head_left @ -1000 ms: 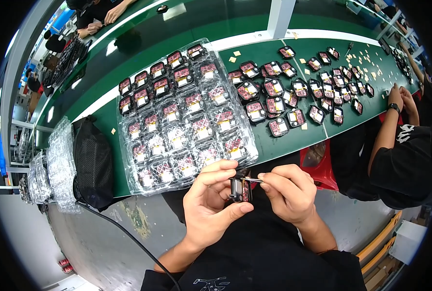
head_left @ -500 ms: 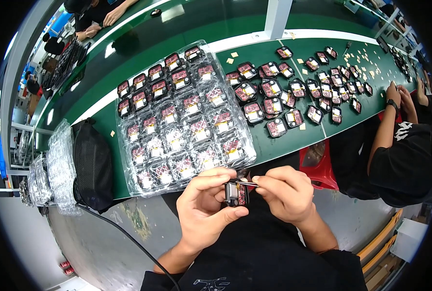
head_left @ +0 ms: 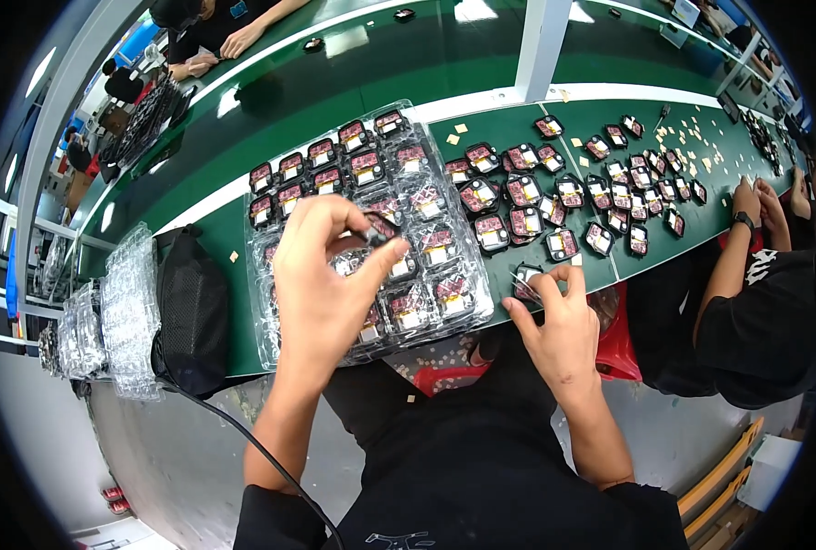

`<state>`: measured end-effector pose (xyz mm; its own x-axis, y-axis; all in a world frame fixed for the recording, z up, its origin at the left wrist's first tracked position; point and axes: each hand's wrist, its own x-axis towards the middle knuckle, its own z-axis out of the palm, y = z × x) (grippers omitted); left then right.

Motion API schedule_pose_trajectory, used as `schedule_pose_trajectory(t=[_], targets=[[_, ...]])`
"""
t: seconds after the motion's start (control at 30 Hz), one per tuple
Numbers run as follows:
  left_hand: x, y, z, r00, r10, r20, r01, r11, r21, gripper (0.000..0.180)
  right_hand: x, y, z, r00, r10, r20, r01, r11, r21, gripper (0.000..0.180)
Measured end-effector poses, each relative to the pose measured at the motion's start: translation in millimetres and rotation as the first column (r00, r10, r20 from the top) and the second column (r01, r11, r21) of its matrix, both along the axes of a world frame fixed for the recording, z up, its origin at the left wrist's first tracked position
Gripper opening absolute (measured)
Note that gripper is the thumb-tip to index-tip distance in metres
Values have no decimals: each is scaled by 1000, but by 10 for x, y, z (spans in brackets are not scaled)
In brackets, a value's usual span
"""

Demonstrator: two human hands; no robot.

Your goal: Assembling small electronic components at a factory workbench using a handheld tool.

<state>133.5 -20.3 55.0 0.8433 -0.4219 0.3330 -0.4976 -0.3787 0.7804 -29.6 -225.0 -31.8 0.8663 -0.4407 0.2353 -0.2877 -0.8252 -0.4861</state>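
Note:
My left hand (head_left: 321, 275) is raised over the clear plastic tray (head_left: 264, 321), pinching a small black-cased device (head_left: 383, 225) with a red circuit board inside. Similar devices sit in rows in the tray's pockets, some covered by my hand. My right hand (head_left: 562, 344) is at the table's front edge, right of the tray. Its curled fingers hold a thin metal tool that looks like tweezers (head_left: 518, 278), mostly hidden. Thumb and fingertips are around another black-cased device (head_left: 528, 280) on the table; whether they grip it is unclear.
Several loose devices (head_left: 523, 191) lie on the green table (head_left: 454, 339) to the right, among small pale squares (head_left: 461, 128). A black mesh bag (head_left: 191, 307) and stacked clear trays (head_left: 130, 316) stand left. A metal post (head_left: 542, 50) rises behind. A co-worker (head_left: 765, 302) sits at right.
My hands have parted. The left has carried the device from in front of me up over the tray; the right has moved with its tool to a device at the table edge.

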Motion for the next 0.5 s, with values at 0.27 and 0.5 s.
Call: schedule_pose_trajectory(t=[0.27,0.5], targets=[[720,-559,-117,957,29,290,-112,955,275,29,-44,37,-11,1000,11,28,-12,999,34,28],[708,-599,-316,854,-50,518,-215,873,438,31,-65,38,-22,1000,12,25,-13,999,43,26]])
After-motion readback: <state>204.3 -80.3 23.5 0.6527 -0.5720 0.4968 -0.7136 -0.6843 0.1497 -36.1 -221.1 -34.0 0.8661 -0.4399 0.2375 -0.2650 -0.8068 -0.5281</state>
